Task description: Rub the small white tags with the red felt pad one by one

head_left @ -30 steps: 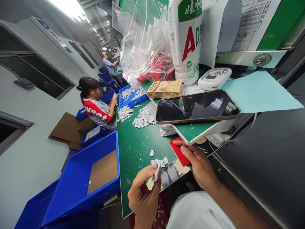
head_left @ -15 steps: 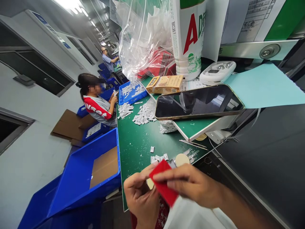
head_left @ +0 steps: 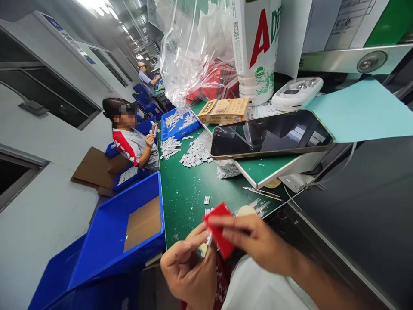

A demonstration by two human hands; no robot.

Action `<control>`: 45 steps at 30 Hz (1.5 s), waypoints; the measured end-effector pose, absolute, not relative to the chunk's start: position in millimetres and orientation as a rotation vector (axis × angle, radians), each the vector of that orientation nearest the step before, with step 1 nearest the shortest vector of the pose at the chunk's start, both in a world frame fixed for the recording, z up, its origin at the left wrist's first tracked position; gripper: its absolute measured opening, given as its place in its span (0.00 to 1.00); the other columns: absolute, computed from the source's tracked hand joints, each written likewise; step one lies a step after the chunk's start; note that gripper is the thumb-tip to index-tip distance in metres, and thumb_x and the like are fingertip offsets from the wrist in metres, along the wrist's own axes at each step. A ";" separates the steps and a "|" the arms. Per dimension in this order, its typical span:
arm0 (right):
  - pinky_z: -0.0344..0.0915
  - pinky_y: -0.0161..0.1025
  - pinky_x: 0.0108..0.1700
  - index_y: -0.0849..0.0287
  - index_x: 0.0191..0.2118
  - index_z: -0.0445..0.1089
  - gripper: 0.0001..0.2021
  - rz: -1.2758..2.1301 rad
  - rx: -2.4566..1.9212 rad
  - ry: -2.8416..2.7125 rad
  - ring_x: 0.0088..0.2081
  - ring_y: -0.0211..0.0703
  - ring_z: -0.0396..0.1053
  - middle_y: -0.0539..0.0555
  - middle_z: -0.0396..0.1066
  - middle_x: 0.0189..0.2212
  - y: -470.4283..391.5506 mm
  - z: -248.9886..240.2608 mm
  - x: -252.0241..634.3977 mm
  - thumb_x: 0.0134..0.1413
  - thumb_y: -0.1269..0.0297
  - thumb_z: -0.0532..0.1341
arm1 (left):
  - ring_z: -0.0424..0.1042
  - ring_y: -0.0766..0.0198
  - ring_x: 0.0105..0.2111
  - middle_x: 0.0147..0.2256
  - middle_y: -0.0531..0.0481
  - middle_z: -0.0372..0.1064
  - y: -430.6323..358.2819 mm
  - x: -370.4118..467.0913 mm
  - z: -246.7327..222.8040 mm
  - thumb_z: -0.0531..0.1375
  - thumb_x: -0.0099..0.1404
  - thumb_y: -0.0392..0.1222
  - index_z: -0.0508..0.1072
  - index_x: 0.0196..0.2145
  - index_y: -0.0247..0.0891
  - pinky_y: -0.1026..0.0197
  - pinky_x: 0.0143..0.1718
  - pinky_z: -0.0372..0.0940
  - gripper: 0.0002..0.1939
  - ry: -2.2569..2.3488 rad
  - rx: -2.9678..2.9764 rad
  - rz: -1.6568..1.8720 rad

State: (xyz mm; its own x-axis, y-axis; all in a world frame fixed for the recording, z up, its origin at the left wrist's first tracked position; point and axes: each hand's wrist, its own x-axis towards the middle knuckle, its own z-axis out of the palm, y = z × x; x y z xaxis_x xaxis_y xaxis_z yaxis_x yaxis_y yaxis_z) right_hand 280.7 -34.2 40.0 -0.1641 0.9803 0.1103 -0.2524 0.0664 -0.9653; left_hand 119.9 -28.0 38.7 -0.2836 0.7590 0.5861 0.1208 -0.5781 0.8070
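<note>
My right hand [head_left: 263,245] grips a flat red pad [head_left: 225,244], blurred by motion, with the fingers stretched along its top. Just left of it, my left hand [head_left: 190,273] is closed in a pinch on a small white plastic piece [head_left: 209,239]. One end of the piece sticks out beside the red pad; most of it is hidden by the fingers. I cannot tell whether pad and piece touch. Beyond the hands, a few similar white pieces lie on the green table [head_left: 183,193], one loose piece [head_left: 207,200] apart from the others.
A phone [head_left: 271,135] leans on a raised green board beside a yellow box [head_left: 224,110] and a white bottle [head_left: 256,56]. Piles of white pieces [head_left: 195,153] lie farther back near a blue tray [head_left: 180,125]. Left stands a large blue bin [head_left: 106,241]. A co-worker [head_left: 134,142] sits beyond.
The red pad and my right hand have moved up slightly; my left hand has shifted left. The white piece's end now shows. The co-worker's hands have risen.
</note>
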 end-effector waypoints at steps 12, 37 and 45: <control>0.64 0.29 0.25 0.48 0.58 0.76 0.15 1.398 -0.668 -1.030 0.23 0.31 0.68 0.51 0.77 0.32 -51.3 29.1 286.5 0.71 0.59 0.59 | 0.80 0.67 0.35 0.33 0.55 0.80 -1.8 88.0 37.5 0.78 0.49 0.39 0.81 0.36 0.44 0.72 0.33 0.74 0.16 0.799 0.301 1.076; 0.73 0.37 0.43 0.48 0.57 0.77 0.15 1.313 -0.919 -1.281 0.38 0.44 0.79 0.52 0.82 0.35 -38.1 41.6 297.3 0.70 0.60 0.59 | 0.76 0.69 0.27 0.31 0.51 0.80 -9.9 93.0 36.8 0.79 0.46 0.45 0.83 0.36 0.43 0.69 0.31 0.72 0.19 0.956 0.620 1.095; 0.76 0.43 0.49 0.46 0.54 0.79 0.15 1.424 -0.963 -1.155 0.47 0.50 0.80 0.53 0.83 0.46 -40.3 46.6 295.0 0.67 0.55 0.62 | 0.78 0.65 0.31 0.28 0.51 0.79 -15.7 84.2 24.6 0.75 0.54 0.39 0.81 0.32 0.42 0.66 0.35 0.74 0.09 0.976 1.097 1.408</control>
State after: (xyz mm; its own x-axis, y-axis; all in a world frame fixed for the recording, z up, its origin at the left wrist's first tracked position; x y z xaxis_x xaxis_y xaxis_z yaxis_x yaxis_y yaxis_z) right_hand 295.0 -40.3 46.6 -0.1601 0.9870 0.0163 -0.2197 -0.0195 -0.9754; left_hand 84.2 -15.7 24.6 -0.0268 0.9934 0.1111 -0.2444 -0.1143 0.9629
